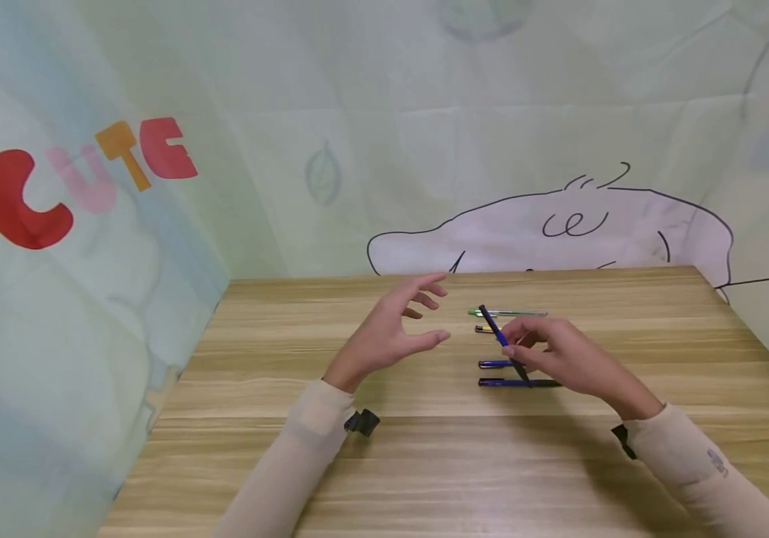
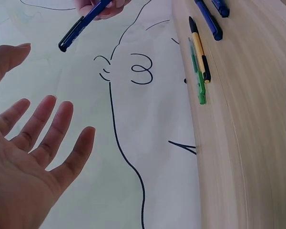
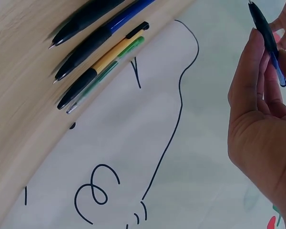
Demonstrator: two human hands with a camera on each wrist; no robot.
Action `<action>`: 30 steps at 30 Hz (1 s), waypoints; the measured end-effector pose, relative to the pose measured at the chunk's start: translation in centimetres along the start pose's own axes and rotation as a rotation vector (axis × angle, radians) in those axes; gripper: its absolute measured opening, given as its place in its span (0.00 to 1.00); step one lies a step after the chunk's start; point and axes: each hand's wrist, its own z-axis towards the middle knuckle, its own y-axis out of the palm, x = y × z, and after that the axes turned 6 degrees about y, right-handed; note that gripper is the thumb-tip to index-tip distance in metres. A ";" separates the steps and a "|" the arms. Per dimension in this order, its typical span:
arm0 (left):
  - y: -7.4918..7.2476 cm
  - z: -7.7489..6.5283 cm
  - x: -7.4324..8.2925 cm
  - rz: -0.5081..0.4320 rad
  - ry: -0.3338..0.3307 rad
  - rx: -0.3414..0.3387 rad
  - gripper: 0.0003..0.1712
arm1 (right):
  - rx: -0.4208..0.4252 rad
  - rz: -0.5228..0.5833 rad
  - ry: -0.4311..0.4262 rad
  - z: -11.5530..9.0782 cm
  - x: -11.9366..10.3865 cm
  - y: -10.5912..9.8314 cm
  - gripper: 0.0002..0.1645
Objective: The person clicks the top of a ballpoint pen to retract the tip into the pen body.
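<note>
My right hand [image 1: 562,355] pinches a blue pen [image 1: 495,329], tilted, lifted off the table [image 1: 424,486]. My left hand [image 1: 380,332], left of it, fingers spread, holds nothing. Risk: only fingertips on the pen, so a loose pinch could drop it onto the two blue pens [image 1: 505,382] below. Head view mostly hides the yellow pen [image 3: 110,57] behind my right hand; right wrist view shows it whole, beside the green pen [image 3: 104,76].

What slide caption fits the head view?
Right hand holds a blue pen; left hand holds nothing; four more pens lie on the table.
</note>
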 end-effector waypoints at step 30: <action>2.8 2.3 1.3 -0.042 0.059 -0.066 0.50 | -0.049 0.517 0.129 0.0 -2.1 1.5 0.20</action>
